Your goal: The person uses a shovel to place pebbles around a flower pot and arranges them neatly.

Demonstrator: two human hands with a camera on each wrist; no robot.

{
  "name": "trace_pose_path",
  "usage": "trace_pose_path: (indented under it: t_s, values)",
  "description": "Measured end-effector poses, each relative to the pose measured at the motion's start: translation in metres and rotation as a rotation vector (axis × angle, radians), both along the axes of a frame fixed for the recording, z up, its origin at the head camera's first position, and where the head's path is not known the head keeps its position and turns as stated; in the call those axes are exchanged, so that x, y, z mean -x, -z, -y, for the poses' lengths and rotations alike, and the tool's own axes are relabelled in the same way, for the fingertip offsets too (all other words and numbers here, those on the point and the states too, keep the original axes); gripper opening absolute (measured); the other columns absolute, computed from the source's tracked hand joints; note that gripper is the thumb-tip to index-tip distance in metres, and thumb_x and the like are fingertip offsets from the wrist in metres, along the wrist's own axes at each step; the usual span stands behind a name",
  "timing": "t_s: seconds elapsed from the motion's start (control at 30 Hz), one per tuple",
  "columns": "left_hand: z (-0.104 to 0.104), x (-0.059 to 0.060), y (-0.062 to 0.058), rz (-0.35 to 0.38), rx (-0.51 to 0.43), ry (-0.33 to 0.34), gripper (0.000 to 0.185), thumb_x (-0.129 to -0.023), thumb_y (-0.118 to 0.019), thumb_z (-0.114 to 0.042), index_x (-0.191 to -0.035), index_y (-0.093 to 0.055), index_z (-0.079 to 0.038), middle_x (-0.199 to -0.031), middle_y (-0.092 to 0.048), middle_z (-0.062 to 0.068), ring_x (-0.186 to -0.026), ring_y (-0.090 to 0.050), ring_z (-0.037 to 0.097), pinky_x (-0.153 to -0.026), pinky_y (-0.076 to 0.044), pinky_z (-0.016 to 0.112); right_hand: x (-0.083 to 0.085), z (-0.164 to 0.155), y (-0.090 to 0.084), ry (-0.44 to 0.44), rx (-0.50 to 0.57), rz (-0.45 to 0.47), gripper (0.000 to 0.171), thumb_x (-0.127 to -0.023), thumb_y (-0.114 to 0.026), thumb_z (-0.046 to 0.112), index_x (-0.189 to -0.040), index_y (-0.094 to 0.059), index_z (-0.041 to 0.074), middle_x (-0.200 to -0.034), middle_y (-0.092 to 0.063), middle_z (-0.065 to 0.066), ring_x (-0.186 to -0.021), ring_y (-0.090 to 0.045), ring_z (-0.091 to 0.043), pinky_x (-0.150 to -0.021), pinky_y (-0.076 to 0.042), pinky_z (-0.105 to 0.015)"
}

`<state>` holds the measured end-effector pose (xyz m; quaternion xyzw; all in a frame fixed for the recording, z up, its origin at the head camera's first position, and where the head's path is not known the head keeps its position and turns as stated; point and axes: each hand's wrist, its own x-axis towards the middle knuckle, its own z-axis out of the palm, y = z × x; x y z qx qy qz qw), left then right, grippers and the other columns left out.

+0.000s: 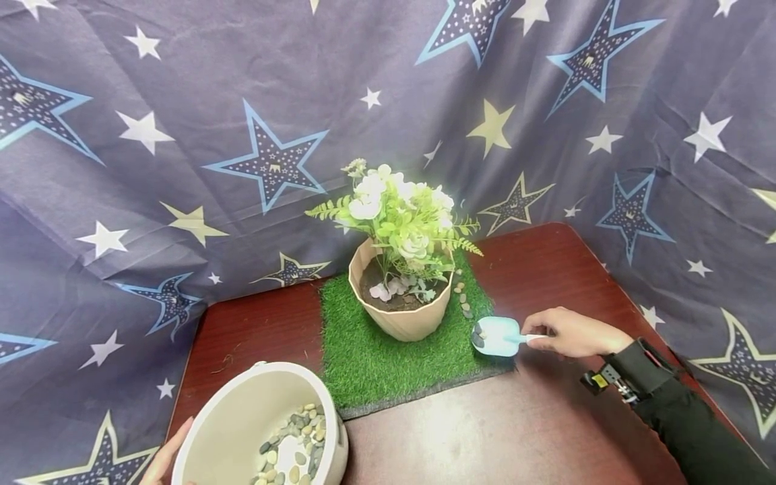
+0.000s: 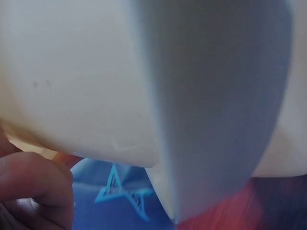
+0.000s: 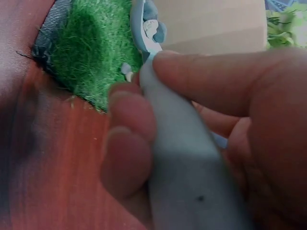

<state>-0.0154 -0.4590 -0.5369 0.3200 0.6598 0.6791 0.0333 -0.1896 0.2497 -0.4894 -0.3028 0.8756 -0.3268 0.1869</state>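
Observation:
My right hand (image 1: 570, 331) grips the handle of a small light-blue shovel (image 1: 498, 336), fingers and thumb wrapped round it. Several grey pebbles (image 1: 479, 334) sit at the tip of its scoop, over the right edge of the green turf mat (image 1: 388, 374). In the right wrist view the scoop appears beside the beige flower pot (image 3: 206, 26). At the lower left, my left hand (image 1: 166, 459) holds a cream bucket (image 1: 224, 424), tilted so its inside shows. Grey and tan pebbles (image 1: 297, 431) lie within it. Curled fingers (image 2: 36, 184) show against the bucket's side in the left wrist view.
The pot (image 1: 403, 323) stands on the mat with soil, white flowers (image 1: 370, 195) and green leaves in it. A short row of pebbles (image 1: 462, 296) lies on the turf to its right. Behind the reddish-brown table (image 1: 527, 269) hangs a star-patterned cloth (image 1: 364, 60).

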Motion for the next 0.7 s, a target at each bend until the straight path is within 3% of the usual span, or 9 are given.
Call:
trace_pose_path:
  t_s: [0.17,0.3,0.4,0.47,0.63,0.7]
  values:
    - [0.022,-0.005,0.000,0.042,-0.033,-0.112,0.115,-0.066,-0.024,0.042,-0.164,-0.030,-0.018,-0.156,-0.052,-0.008,-0.121,-0.064,0.007,-0.087,-0.057,0.018,0.006,0.007,0.011,-0.001,-0.031,-0.086,0.005,-0.098,-0.070,0.019,-0.102,-0.073,0.019,-0.092,-0.066,0.010,-0.075,-0.051,-0.001,-0.068,-0.042,-0.023]
    - [0.023,-0.014,-0.002,0.092,-0.017,-0.348,0.115,-0.068,-0.023,0.041,-0.160,-0.042,-0.025,-0.143,-0.061,-0.015,-0.108,-0.068,0.002,-0.077,-0.058,0.016,0.009,0.016,0.019,0.017,-0.064,-0.123,0.005,-0.097,-0.070,0.016,-0.100,-0.074,0.014,-0.089,-0.066,0.011,-0.074,-0.050,-0.002,-0.067,-0.043,-0.024]
    - [0.017,-0.018,-0.006,0.134,0.078,-0.548,0.111,-0.072,-0.030,0.039,-0.156,-0.047,-0.032,-0.134,-0.064,-0.023,-0.100,-0.068,-0.003,-0.072,-0.057,0.013,0.010,0.023,0.023,0.061,-0.109,-0.139,0.006,-0.095,-0.070,0.013,-0.099,-0.075,0.011,-0.088,-0.068,0.010,-0.074,-0.052,-0.004,-0.068,-0.044,-0.026]
    - [0.016,-0.019,-0.008,0.183,0.145,-0.644,0.109,-0.074,-0.036,0.036,-0.156,-0.047,-0.036,-0.129,-0.064,-0.028,-0.095,-0.068,-0.004,-0.069,-0.057,0.013,0.011,0.028,0.024,0.091,-0.138,-0.145,0.006,-0.094,-0.071,0.012,-0.097,-0.076,0.010,-0.087,-0.068,0.009,-0.073,-0.052,-0.005,-0.068,-0.045,-0.028]
    - [0.023,-0.018,-0.009,0.345,0.255,-0.747,0.105,-0.078,-0.047,0.027,-0.154,-0.045,-0.045,-0.120,-0.059,-0.038,-0.088,-0.067,-0.005,-0.062,-0.057,0.018,0.014,0.039,0.024,0.115,-0.178,-0.173,0.005,-0.091,-0.073,0.013,-0.093,-0.076,0.009,-0.083,-0.070,0.007,-0.071,-0.053,-0.007,-0.067,-0.046,-0.030]
    - [0.023,-0.018,-0.009,0.351,0.258,-0.758,0.105,-0.078,-0.047,0.027,-0.154,-0.045,-0.045,-0.120,-0.059,-0.039,-0.088,-0.067,-0.005,-0.062,-0.058,0.019,0.016,0.042,0.024,0.112,-0.187,-0.183,0.005,-0.091,-0.073,0.013,-0.092,-0.077,0.009,-0.082,-0.069,0.007,-0.070,-0.053,-0.007,-0.067,-0.046,-0.031]
